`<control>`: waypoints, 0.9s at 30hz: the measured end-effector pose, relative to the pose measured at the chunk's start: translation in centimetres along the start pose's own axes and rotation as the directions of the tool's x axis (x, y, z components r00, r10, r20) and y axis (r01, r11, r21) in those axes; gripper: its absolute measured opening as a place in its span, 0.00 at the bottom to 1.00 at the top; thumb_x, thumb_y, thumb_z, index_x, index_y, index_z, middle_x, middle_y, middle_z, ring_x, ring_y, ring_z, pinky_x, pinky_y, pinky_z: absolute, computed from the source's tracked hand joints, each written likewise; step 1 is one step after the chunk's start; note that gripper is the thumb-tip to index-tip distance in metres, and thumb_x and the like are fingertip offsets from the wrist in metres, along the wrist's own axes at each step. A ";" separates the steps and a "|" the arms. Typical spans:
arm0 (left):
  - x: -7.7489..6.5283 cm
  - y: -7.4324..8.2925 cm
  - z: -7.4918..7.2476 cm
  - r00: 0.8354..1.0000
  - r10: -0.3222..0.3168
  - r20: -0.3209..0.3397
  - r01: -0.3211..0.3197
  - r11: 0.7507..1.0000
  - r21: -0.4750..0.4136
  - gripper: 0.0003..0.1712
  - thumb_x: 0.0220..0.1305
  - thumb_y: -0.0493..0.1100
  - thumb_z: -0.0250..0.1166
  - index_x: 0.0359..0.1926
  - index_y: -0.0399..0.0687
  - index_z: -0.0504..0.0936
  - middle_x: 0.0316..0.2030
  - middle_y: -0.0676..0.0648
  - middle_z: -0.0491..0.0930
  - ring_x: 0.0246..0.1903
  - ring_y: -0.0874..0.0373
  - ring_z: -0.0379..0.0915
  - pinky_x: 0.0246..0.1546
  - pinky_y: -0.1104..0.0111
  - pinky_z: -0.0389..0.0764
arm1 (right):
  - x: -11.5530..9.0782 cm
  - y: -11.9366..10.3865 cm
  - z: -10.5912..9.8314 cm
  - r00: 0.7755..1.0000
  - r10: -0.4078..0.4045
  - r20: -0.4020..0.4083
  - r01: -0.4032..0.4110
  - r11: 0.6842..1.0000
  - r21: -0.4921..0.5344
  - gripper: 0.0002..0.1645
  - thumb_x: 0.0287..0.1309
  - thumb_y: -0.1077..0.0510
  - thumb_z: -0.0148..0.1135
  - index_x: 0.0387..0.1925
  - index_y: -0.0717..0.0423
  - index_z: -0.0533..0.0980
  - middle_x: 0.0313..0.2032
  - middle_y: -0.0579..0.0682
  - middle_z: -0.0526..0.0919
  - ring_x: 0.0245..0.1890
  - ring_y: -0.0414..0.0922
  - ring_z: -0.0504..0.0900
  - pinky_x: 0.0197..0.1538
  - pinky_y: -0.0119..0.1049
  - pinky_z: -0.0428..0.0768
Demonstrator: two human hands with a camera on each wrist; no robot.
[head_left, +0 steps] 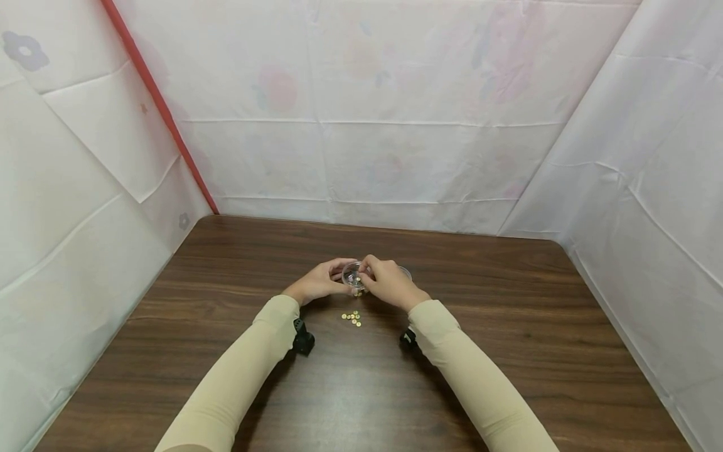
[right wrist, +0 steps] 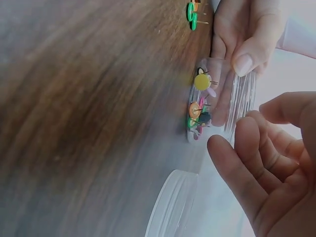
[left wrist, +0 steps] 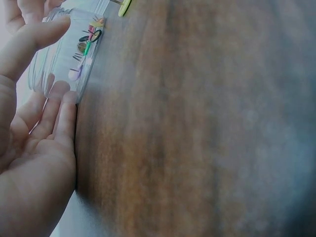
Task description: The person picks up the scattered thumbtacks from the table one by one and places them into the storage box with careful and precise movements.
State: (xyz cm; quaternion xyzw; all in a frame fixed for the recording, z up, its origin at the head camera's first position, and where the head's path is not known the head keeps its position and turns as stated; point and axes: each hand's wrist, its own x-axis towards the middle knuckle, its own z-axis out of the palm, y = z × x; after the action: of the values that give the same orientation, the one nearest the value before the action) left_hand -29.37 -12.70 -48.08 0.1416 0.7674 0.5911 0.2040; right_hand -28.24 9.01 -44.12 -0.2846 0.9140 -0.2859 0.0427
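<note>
Left hand (head_left: 323,282): one, fingers and thumb clamped round one clear jar (left wrist: 63,57). Right hand (head_left: 392,284): one, fingers bent at the jar's mouth, thumb and forefinger tips close together; cannot tell whether a tack is pinched between them.

Jar: stands upright at the far middle of the table (head_left: 525,301), between the hands. Long axis vertical, square to the tabletop; ridged mouth points up, base down.

Tacks inside (right wrist: 195,109): at least six, lying at the base; overlap prevents an exact count. Colours include yellow, orange, green, pink, purple and one dark. Several pins point up toward the mouth.

Loose tacks (head_left: 354,321): about seven, in a small cluster on the near side of the jar, apart from it. Pins of those legible in the wrist views point up from the tabletop.

Lid (right wrist: 173,207): one, clear and round, on the right hand's side of the jar, apart from it; partly hidden by that hand in the head view. Cannot tell which face is up.

Farther out: two pale sleeves (head_left: 220,376), two black wrist devices (head_left: 303,342), one red strip (head_left: 160,103), and white patterned sheets (head_left: 395,144) on three sides.
</note>
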 end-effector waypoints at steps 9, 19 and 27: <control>-0.1 0.2 0.2 1.000 0.004 0.001 -0.004 1.000 -0.015 0.44 0.59 0.35 0.74 0.74 0.52 0.66 0.69 0.43 0.66 0.72 0.45 0.56 0.69 0.53 0.66 | -1.3 0.0 0.0 0.996 -0.080 0.036 0.081 0.997 -0.017 0.04 0.71 0.59 0.57 0.44 0.53 0.75 0.24 0.44 0.78 0.17 0.36 0.70 0.22 0.30 0.72; 0.0 0.0 0.0 1.000 0.008 0.001 -0.008 1.000 0.002 0.44 0.59 0.37 0.75 0.74 0.52 0.66 0.68 0.43 0.68 0.72 0.45 0.56 0.69 0.52 0.65 | -2.0 -0.4 -0.1 0.982 -0.186 0.012 0.187 0.981 -0.043 0.03 0.66 0.62 0.61 0.41 0.54 0.79 0.25 0.41 0.79 0.20 0.34 0.71 0.25 0.29 0.74; -0.1 -0.1 -0.1 1.000 0.020 0.008 -0.020 1.000 0.013 0.45 0.59 0.36 0.74 0.75 0.51 0.65 0.69 0.41 0.67 0.72 0.43 0.54 0.70 0.52 0.63 | -2.2 -0.6 0.7 0.964 -0.235 0.124 0.242 0.969 -0.046 0.02 0.65 0.62 0.64 0.38 0.55 0.82 0.29 0.41 0.83 0.27 0.33 0.77 0.33 0.29 0.79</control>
State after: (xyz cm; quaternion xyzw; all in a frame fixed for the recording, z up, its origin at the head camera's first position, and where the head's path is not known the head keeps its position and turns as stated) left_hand -29.33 -12.83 -48.19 0.1527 0.7691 0.5875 0.2001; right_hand -25.93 9.50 -44.54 -0.4099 0.8774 -0.2436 0.0530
